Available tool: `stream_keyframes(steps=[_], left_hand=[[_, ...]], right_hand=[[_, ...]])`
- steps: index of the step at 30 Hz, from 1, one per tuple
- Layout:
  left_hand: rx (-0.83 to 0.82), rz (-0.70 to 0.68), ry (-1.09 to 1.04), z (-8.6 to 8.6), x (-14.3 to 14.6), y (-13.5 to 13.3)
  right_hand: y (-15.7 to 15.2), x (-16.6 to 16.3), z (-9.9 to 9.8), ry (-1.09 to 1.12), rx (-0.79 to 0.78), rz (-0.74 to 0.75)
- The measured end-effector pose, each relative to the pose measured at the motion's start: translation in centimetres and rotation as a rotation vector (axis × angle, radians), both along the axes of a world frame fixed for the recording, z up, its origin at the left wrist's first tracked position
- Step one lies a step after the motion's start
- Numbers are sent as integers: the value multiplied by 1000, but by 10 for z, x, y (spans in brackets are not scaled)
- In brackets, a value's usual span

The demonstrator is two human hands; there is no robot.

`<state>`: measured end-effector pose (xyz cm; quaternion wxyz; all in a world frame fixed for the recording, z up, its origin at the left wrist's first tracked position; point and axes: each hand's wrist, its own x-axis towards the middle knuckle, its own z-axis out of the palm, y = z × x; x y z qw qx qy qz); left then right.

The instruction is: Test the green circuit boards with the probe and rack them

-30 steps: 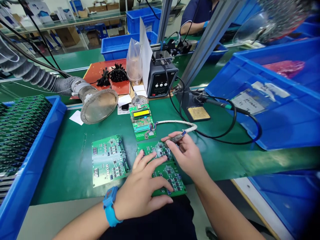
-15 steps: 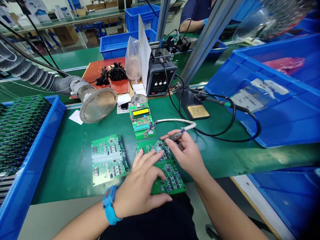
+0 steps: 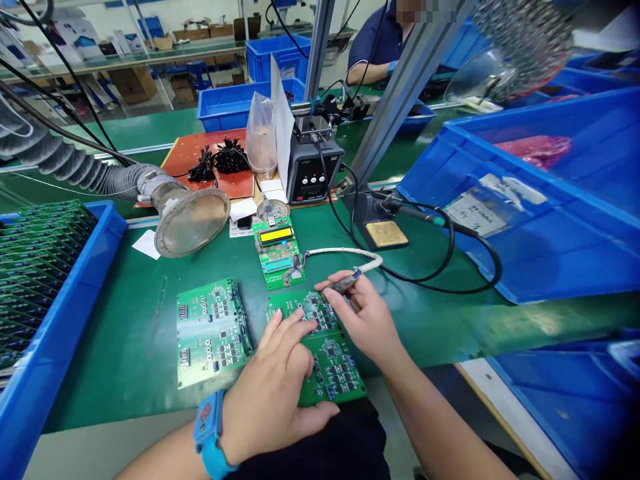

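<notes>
My left hand (image 3: 277, 373), with a blue wrist strap (image 3: 210, 427), rests across a green circuit board (image 3: 340, 363), fingers stretched out and thumb near its front edge. The board lies at the table's front edge, partly hidden under that hand. My right hand (image 3: 367, 320) grips a dark probe (image 3: 344, 285), its tip at the board's upper part. A white-sleeved cable (image 3: 367, 257) runs from the probe to a small programmer board (image 3: 277, 257) with a lit yellow display. To the left lies a stack of similar circuit boards (image 3: 210, 333).
A blue bin (image 3: 107, 233) of upright boards stands left, below a fume hose (image 3: 193, 217). Behind are a black soldering station (image 3: 313, 173) and an iron stand with a yellow sponge (image 3: 386, 235). A large blue bin (image 3: 530, 253) stands right; a co-worker (image 3: 373, 50) sits beyond.
The view has shifted slightly, so the scene sits a little lower and further left. My left fingers are a little more bent; the probe remains in my right hand at the board.
</notes>
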<state>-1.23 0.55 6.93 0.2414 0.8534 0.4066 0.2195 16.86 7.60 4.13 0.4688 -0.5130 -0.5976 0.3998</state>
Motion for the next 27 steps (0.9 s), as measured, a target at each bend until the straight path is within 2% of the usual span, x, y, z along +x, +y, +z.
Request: stream_keyframes(steps=[27], left_hand=[[-14,1,81,2,1,0]], right_hand=[[1,1,-7,68,-18,-6]])
